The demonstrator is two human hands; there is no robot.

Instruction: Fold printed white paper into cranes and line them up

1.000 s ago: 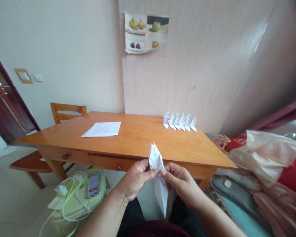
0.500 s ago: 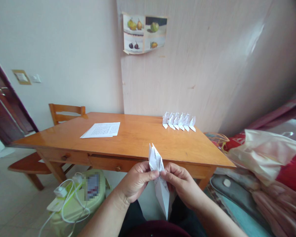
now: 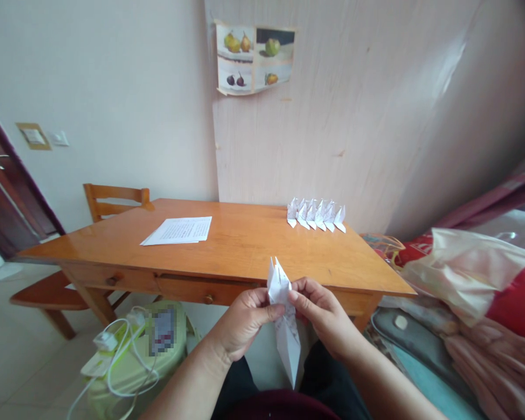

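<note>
A long white folded paper [image 3: 287, 344] with faint print is held between my hands, above my lap and in front of the table edge. Two narrow points rise at its top, and one point hangs at the bottom. My left hand [image 3: 251, 321] pinches its left edge, thumb on the front face. My right hand [image 3: 317, 306] pinches the right edge slightly higher, with the thumb near the upper fold. The fingers behind the paper are partly hidden. Several similar folded white paper pieces [image 3: 315, 216] stand in rows at the table's far right.
On the wooden table [image 3: 240, 245] a stack of printed sheets [image 3: 177, 231] lies to the left. A pale green stool [image 3: 175, 332] below holds a phone [image 3: 161, 332] and white cables [image 3: 114, 361]. Bags [image 3: 468, 274] and cloths crowd the right side. A wooden chair [image 3: 118, 195] stands behind.
My right hand has shifted a little higher along the paper's right edge. The upper flap now looks flatter over the middle, where a crease showed before.
</note>
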